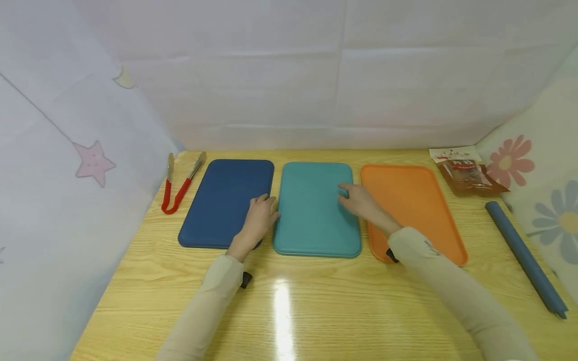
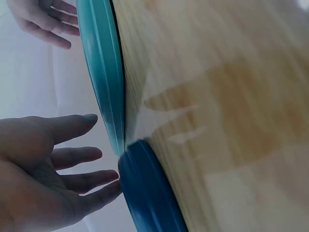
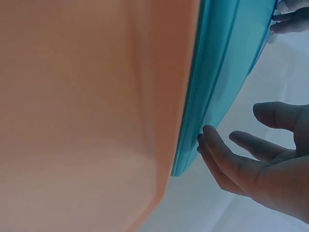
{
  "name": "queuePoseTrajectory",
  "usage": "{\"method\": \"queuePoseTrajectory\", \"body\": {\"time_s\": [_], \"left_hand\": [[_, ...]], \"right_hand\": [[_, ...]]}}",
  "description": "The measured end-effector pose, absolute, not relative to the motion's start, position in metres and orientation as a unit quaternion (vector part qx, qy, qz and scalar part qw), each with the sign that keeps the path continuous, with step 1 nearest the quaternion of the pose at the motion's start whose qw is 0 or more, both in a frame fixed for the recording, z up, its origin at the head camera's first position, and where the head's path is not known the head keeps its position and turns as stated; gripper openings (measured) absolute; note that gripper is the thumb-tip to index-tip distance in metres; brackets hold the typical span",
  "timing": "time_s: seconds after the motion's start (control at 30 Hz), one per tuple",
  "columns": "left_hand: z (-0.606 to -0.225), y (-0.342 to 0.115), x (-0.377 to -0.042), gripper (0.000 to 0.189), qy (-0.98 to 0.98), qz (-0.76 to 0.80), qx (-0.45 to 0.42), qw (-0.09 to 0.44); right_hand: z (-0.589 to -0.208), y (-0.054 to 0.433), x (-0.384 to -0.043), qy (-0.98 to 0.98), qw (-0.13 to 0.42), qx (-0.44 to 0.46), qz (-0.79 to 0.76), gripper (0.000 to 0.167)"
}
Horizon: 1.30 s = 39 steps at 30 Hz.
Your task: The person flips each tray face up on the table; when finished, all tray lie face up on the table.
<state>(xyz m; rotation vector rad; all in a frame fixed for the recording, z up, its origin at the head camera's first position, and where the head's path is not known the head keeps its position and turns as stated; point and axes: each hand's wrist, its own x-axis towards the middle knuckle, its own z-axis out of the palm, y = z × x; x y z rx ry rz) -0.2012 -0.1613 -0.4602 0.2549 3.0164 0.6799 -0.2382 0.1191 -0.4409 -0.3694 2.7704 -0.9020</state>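
Note:
Side by side on the table lie a dark blue tray [image 1: 226, 200], a teal tray [image 1: 316, 210] and an orange tray [image 1: 415, 210]. My left hand [image 1: 259, 215] is over the blue tray's right edge, beside the gap to the teal one. In the left wrist view its fingers [image 2: 82, 181] are extended and spread, fingertips right at the blue rim. My right hand [image 1: 361, 203] reaches across the orange tray's left edge to the teal tray's right side. Relaxed, slightly bent fingers [image 3: 227, 159] show in the right wrist view, close to the teal rim. Neither hand holds anything.
Red-handled tongs [image 1: 176, 188] lie spread at the far left. At the back right is a brown food packet [image 1: 469, 175], with a long grey-blue rolled item [image 1: 526, 258] in front of it. Pale printed sheets [image 1: 280, 90] enclose the wooden table [image 1: 316, 311] at the back and sides.

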Motion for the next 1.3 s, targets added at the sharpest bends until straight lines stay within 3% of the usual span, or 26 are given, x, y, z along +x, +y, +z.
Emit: {"method": "queuePoseTrajectory", "body": {"time_s": [0.37,0.73,0.97,1.3], "left_hand": [[-0.462,-0.144,-0.208,0.059,0.953,0.275,0.084,0.090],[-0.460,-0.142,-0.215,0.061,0.952,0.282,0.081,0.093],[-0.457,-0.141,-0.220,0.060,0.951,0.287,0.073,0.089],[-0.460,-0.142,-0.221,0.060,0.951,0.288,0.068,0.092]], "right_hand": [[-0.449,0.107,-0.243,0.940,0.105,-0.138,-0.293,0.050],[-0.452,0.118,-0.245,0.946,0.142,-0.102,-0.272,0.058],[-0.446,0.125,-0.251,0.892,0.175,-0.038,-0.415,0.056],[-0.443,0.141,-0.252,0.771,0.177,0.079,-0.606,0.049]]}}
